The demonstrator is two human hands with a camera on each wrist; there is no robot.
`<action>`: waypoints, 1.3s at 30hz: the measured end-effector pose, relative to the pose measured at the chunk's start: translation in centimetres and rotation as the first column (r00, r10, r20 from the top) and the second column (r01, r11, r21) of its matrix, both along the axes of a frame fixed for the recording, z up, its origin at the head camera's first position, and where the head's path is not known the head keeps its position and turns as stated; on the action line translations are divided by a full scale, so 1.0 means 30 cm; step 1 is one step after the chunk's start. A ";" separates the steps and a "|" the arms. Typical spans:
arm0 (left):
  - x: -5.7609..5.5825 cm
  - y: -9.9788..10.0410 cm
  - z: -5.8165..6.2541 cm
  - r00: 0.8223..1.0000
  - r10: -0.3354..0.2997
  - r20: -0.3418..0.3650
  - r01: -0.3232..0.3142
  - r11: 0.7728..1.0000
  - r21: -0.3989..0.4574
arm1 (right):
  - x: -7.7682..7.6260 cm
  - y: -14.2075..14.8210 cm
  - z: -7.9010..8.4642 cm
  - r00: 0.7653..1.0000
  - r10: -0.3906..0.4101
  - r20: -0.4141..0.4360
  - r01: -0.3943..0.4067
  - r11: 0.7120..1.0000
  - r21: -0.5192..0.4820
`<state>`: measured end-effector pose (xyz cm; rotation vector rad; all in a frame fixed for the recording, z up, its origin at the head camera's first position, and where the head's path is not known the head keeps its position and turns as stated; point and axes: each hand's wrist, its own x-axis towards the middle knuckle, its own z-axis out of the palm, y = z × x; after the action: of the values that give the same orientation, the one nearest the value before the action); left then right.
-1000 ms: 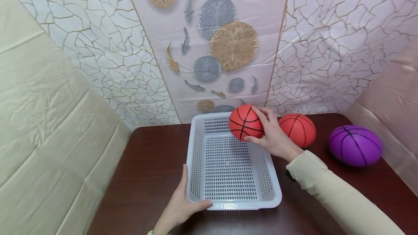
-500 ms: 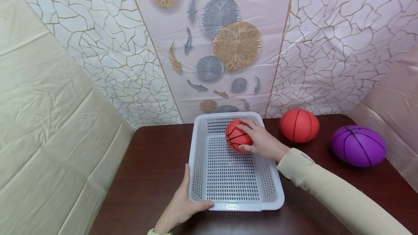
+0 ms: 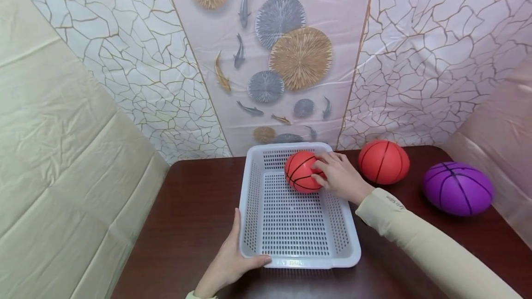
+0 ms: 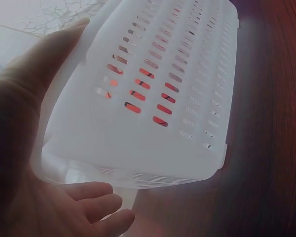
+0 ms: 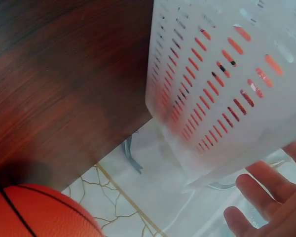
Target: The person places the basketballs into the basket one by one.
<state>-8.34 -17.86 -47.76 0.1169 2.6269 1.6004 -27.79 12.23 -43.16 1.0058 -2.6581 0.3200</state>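
Observation:
A white perforated plastic basket [image 3: 307, 262] sits on the dark table. My left hand [image 3: 227, 260] holds its near left corner, thumb on the front rim and a finger along the left side. Inside, toward the far end, lies a red toy basketball [image 3: 296, 174] with black lines. My right hand [image 3: 341, 178] reaches over the right rim, its loosely bent fingertips at the ball's right side. Through the slots in the right wrist view, the ball shows red behind the basket wall [image 5: 202, 79], with the fingers [image 5: 256, 190] beyond the rim.
A second red ball [image 3: 384, 162] rests on the table [image 3: 199, 206] right of the basket, near the back edge. Farther right is a purple ball [image 3: 457, 189]. Patterned cloth [image 3: 287, 119] hangs behind the table, with pale padded cloth [image 3: 75, 188] on the left.
My right hand has lowered the red ball from above the far right rim into the basket, and its fingers have since drawn back slightly to the right. The left hand has stayed at the corner.

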 end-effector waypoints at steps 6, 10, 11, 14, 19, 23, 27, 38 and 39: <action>0.000 0.000 -0.003 1.000 0.018 0.000 -0.018 0.999 -0.031 | 0.007 0.003 0.000 1.000 -0.007 -0.005 0.007 0.999 0.041; 0.001 0.003 -0.005 1.000 0.030 0.006 -0.029 0.999 -0.031 | 0.015 0.000 0.001 1.000 -0.024 0.006 0.024 0.998 0.059; 0.001 0.004 -0.005 1.000 0.030 0.006 -0.030 0.999 -0.029 | 0.017 0.000 0.002 1.000 -0.028 0.005 0.028 0.998 0.062; 0.001 0.005 -0.007 0.999 0.032 0.004 -0.032 0.999 -0.033 | 0.028 -0.002 0.003 0.999 -0.036 0.004 0.035 0.997 0.067; 0.001 0.007 -0.007 1.000 0.023 -0.008 -0.024 0.999 -0.032 | 0.045 -0.001 0.005 0.999 -0.050 0.010 0.049 0.996 0.080; 0.003 0.009 -0.005 1.000 0.027 -0.012 -0.027 0.999 -0.038 | 0.053 -0.001 0.009 0.998 -0.061 0.020 0.059 0.995 0.083; 0.007 0.010 0.000 0.999 0.038 -0.007 -0.039 0.998 -0.049 | 0.059 0.000 0.012 0.997 -0.069 0.034 0.066 0.994 0.089; 0.014 0.022 0.004 0.999 0.037 -0.016 -0.038 0.996 -0.079 | 0.071 0.004 0.016 0.996 -0.081 0.034 0.076 0.990 0.116; 0.015 0.022 0.004 0.999 0.037 -0.014 -0.038 0.996 -0.078 | 0.073 0.005 0.016 0.996 -0.082 0.032 0.078 0.990 0.119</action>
<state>-7.89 -17.19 -47.64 0.0751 2.7133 1.5095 -25.60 12.38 -42.67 0.9317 -2.7702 0.1674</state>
